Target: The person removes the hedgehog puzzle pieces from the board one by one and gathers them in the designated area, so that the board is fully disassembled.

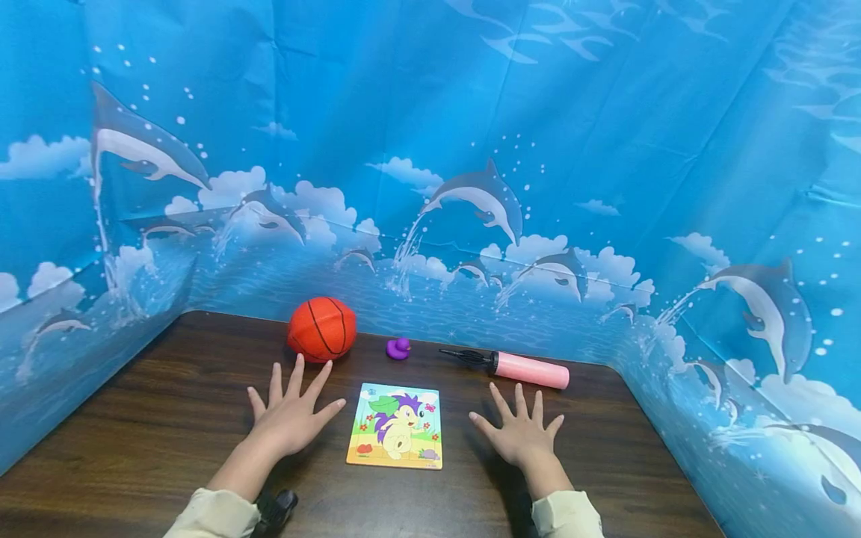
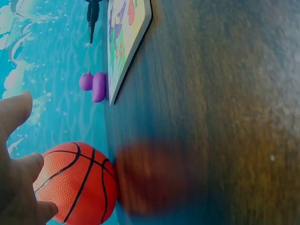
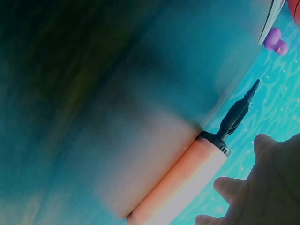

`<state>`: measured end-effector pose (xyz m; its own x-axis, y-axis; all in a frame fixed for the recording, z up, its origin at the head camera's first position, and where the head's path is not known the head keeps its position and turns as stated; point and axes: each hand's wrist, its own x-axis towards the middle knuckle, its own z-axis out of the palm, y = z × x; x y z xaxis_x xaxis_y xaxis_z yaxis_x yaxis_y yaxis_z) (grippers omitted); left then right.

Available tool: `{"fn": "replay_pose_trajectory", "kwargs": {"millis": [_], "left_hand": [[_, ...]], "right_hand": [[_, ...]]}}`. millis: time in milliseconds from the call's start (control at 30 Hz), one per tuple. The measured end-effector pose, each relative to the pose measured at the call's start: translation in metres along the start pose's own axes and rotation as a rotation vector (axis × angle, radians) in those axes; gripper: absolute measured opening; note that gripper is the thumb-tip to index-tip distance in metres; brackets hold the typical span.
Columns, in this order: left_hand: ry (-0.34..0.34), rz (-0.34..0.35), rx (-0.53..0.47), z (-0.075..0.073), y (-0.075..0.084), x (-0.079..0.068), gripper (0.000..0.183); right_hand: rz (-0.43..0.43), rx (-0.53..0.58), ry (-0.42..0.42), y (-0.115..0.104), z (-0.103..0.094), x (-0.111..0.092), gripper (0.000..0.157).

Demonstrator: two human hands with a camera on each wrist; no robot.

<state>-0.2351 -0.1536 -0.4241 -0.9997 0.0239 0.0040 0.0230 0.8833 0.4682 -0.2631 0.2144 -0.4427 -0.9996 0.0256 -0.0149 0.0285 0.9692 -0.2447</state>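
My left hand (image 1: 288, 422) is spread palm down over the table, its fingers pointing at an orange toy basketball (image 1: 322, 329) just beyond them. To the right, my right hand (image 1: 523, 435) has its fingers fanned out, nearest to a pink hand pump (image 1: 531, 370) with a black nozzle. Between the hands lies a square picture puzzle (image 1: 395, 426) showing a purple hedgehog. A small purple rubber duck (image 1: 398, 348) sits behind it. Neither hand holds anything. In the left wrist view the basketball (image 2: 77, 185) appears beside the fingers; the right wrist view shows the pump (image 3: 183, 180).
The dark wood-grain table (image 1: 168, 403) mirrors the objects faintly. A blue curtain (image 1: 377, 90) printed with dolphins surrounds its back and sides. Something black (image 1: 277, 510) shows by the left sleeve.
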Motion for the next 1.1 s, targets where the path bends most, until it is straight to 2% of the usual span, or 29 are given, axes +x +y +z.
{"fn": "replay_pose_trajectory", "kwargs": {"millis": [500,667,767,833,1000,1100], "left_hand": [[-0.02,-0.037,-0.015,-0.001,-0.01,0.002,0.095],[-0.016,0.014,-0.012,0.003,-0.004,0.003,0.09],[-0.033,0.101,0.019,0.012,0.003,0.003,0.083],[-0.074,0.187,0.039,0.02,0.011,0.002,0.079],[-0.248,0.451,0.066,0.039,0.037,-0.008,0.072],[-0.341,0.585,0.103,0.045,0.053,-0.014,0.069]], "right_hand": [[-0.005,-0.018,0.016,-0.001,0.002,0.002,0.083],[-0.019,0.01,-0.004,-0.014,0.005,0.006,0.079],[-0.069,0.048,-0.017,-0.028,0.009,0.012,0.074],[-0.138,0.076,-0.03,-0.039,0.011,0.017,0.069],[-0.358,0.079,-0.067,-0.075,0.016,0.03,0.061],[-0.478,0.054,-0.082,-0.101,0.018,0.036,0.058]]}}
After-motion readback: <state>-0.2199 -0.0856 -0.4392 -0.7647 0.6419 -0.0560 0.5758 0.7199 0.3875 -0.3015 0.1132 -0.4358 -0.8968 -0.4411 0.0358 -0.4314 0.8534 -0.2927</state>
